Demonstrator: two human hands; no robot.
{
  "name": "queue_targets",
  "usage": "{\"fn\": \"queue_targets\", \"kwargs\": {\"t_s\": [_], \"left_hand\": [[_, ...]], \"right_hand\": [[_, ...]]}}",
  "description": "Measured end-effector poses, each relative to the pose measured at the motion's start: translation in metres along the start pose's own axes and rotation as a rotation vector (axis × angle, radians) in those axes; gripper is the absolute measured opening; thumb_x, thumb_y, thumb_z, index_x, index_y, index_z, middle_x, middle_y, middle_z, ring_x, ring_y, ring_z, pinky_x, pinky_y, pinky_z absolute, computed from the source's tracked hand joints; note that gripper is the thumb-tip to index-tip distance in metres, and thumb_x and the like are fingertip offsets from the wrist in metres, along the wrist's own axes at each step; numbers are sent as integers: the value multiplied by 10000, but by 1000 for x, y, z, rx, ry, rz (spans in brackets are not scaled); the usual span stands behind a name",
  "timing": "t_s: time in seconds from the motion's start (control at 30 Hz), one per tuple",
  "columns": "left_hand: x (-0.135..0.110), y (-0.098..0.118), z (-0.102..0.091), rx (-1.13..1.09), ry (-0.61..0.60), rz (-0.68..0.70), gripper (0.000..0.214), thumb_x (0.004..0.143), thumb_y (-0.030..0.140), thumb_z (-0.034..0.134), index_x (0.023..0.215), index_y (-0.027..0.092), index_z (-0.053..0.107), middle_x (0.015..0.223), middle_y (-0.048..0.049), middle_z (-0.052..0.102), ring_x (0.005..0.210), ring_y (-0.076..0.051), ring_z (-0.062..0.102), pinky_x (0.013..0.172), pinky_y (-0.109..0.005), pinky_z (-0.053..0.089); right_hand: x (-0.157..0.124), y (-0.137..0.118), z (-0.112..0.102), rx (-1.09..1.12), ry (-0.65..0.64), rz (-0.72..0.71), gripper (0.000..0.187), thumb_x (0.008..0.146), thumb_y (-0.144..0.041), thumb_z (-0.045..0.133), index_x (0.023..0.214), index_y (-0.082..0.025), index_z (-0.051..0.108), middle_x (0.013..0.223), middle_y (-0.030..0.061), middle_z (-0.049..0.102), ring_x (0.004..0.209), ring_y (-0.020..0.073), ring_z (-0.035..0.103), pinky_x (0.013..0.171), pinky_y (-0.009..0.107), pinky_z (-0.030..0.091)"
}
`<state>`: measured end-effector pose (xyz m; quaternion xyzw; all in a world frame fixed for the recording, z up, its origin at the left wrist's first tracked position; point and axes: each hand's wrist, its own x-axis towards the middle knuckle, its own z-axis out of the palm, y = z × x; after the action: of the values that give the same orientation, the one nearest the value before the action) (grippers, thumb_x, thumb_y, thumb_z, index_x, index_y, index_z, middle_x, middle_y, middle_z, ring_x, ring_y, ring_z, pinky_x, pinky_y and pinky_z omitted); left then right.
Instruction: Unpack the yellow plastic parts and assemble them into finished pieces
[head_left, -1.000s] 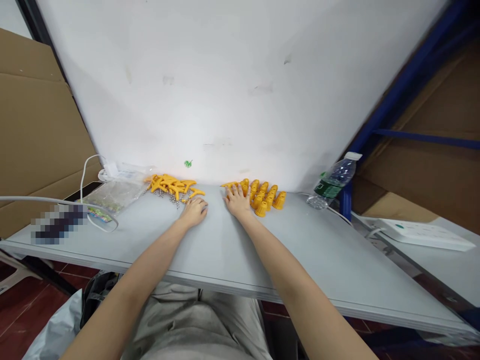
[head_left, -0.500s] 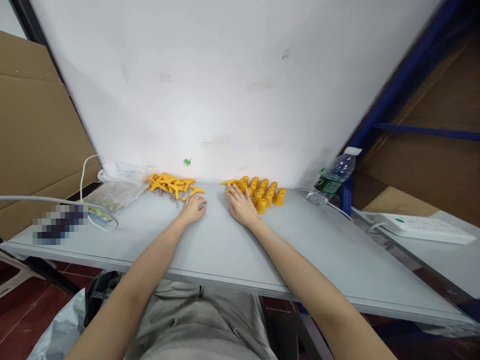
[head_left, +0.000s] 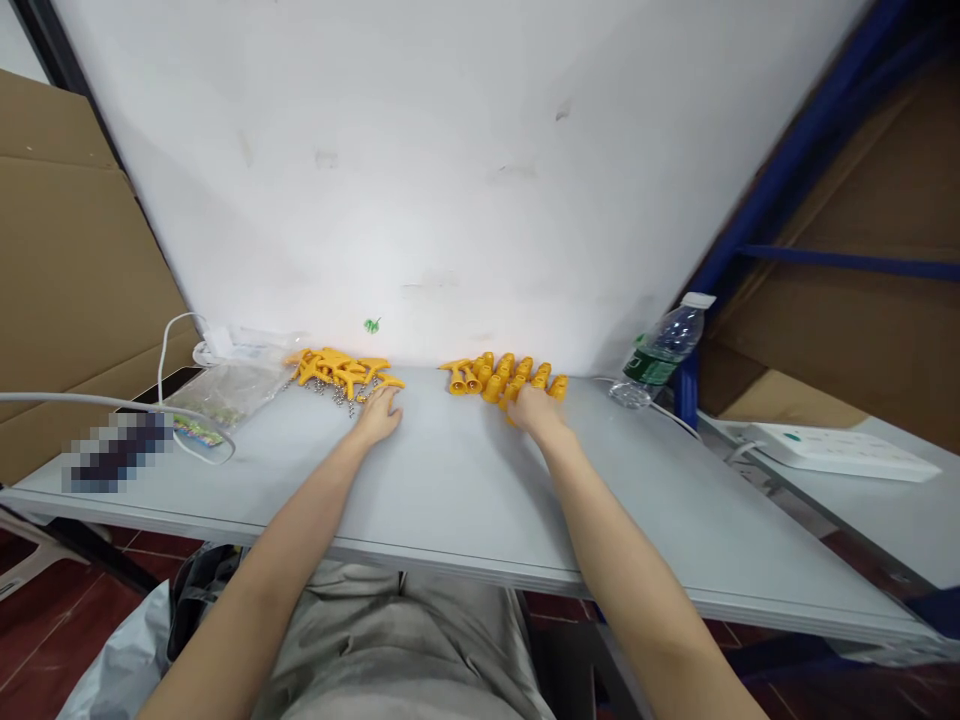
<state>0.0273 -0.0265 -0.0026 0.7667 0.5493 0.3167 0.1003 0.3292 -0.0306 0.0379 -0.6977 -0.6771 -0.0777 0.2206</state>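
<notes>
Yellow curved, T-shaped handles (head_left: 337, 368) with metal ball chains lie in a heap by the wall. My left hand (head_left: 379, 418) rests at the right end of this heap, fingers stretched towards the nearest handle and thumb apart. Whether its fingertips touch that handle is unclear. Several yellow hollow cone-shaped pieces (head_left: 492, 388) stand in a cluster to the right. At the front of the cluster my right hand (head_left: 537, 408) is closed on one cone-shaped piece (head_left: 508, 413), with its fingers partly hidden. Two cones (head_left: 458, 384) at the left lie tipped, their openings towards me.
A clear plastic bag (head_left: 232, 392) and a white cable (head_left: 163, 360) lie on the left of the grey table (head_left: 450, 510). On the right a plastic bottle (head_left: 664, 355) leans near a blue post. A white power strip (head_left: 840, 450) sits beyond it.
My right hand has moved right from the left side of the cones to the front ones, uncovering the tipped cones. My left hand has shifted slightly closer to the handles.
</notes>
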Motion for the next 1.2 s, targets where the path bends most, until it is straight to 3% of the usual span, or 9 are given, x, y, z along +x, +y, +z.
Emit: {"fn": "queue_targets", "kwargs": {"t_s": [0.07,0.13,0.23,0.33,0.57,0.73,0.83,1.0,1.2], "left_hand": [[0,-1,1,-5,6,5,470,793,134,543,1258,191,584,1316,-108,607,1294,-256,515,1140,-467,383],[0,-2,1,-13,26,13,497,779,101,523,1261,203,582,1314,-100,601,1297,-253,510,1145,-472,377],[0,-4,2,-8,61,2,532,755,49,482,1255,201,584,1297,-104,592,1276,-248,519,1131,-464,393],[-1,-1,1,31,62,-27,556,749,30,453,1266,195,573,1274,-119,589,1249,-251,529,1106,-458,410],[-10,13,-1,231,-18,-148,563,798,77,425,1327,249,514,1294,-148,604,1252,-325,508,1087,-610,324],[-14,24,-7,315,-43,-132,641,734,16,434,1324,253,516,1250,-154,602,1232,-324,511,1031,-555,405],[-14,35,-14,323,17,-156,594,755,-2,421,1283,237,551,1252,-154,571,1210,-316,517,991,-481,450],[-11,55,-34,258,235,-230,501,876,49,380,1321,202,551,1268,-181,534,1195,-317,538,1024,-455,425],[-8,51,-56,200,408,-252,412,908,105,389,1250,189,604,1174,-161,580,1134,-305,581,968,-420,470]], "right_hand": [[-3,-8,5,21,-225,56,391,833,-100,476,1200,-59,603,1198,267,614,1156,357,595,970,477,408],[-7,-20,9,77,-316,14,329,812,-88,510,1114,-100,639,1107,211,668,1046,312,646,902,405,460],[-14,-39,16,261,-276,-149,347,807,-153,582,1153,-152,598,1112,142,679,1004,263,648,857,349,484],[-19,-50,26,398,-209,-179,416,802,-255,631,1199,-163,548,1100,112,675,950,238,639,816,334,491],[-19,-50,33,428,-173,-198,199,790,-360,637,868,-189,572,847,35,642,734,180,566,691,290,451],[-18,-48,31,453,-154,-215,201,767,-381,648,771,-202,555,762,6,603,694,166,537,665,280,443],[-19,-48,30,458,-161,-225,196,775,-377,645,795,-200,564,780,15,611,715,174,548,686,291,455],[-19,-47,32,464,-163,-241,197,793,-380,628,825,-201,555,799,24,609,743,185,551,718,310,465],[-16,-46,39,475,-143,-199,299,760,-415,682,802,-223,456,833,35,586,736,192,533,705,329,467]]}}
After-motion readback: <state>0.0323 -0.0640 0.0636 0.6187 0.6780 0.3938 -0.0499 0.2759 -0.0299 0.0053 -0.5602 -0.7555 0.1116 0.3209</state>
